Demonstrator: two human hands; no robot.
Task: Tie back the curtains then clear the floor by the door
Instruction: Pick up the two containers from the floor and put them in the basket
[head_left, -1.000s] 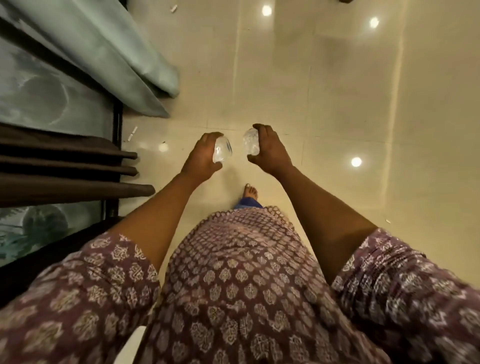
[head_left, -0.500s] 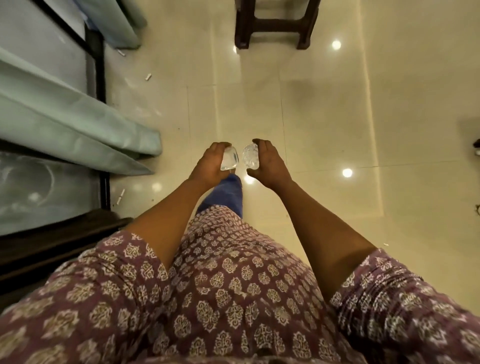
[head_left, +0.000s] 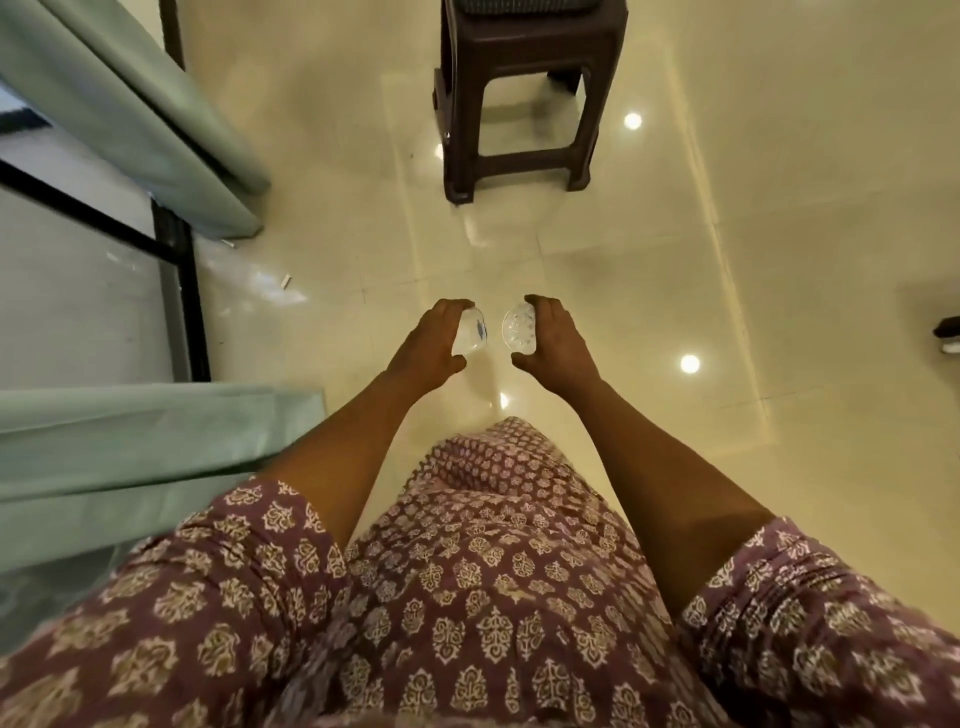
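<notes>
My left hand (head_left: 428, 345) is closed around a small clear glass (head_left: 471, 333), held out in front of me above the cream tiled floor. A few centimetres to its right, my right hand (head_left: 553, 343) grips a second clear glass (head_left: 519, 327) with a patterned base turned toward me. Pale green curtains hang on the left: one panel (head_left: 140, 124) near the top left, another (head_left: 130, 452) at the lower left beside my sleeve. Between them stands the black-framed glass door (head_left: 179, 291).
A dark brown plastic stool (head_left: 519, 93) stands on the floor straight ahead. Small white scraps (head_left: 285, 281) lie on the tiles near the door frame. A dark object (head_left: 948, 332) shows at the right edge. Open tiled floor stretches to the right.
The view has moved forward along the door: the stool is nearer and larger, and the curtains have slid down the left side. Both hands still hold the glasses side by side.
</notes>
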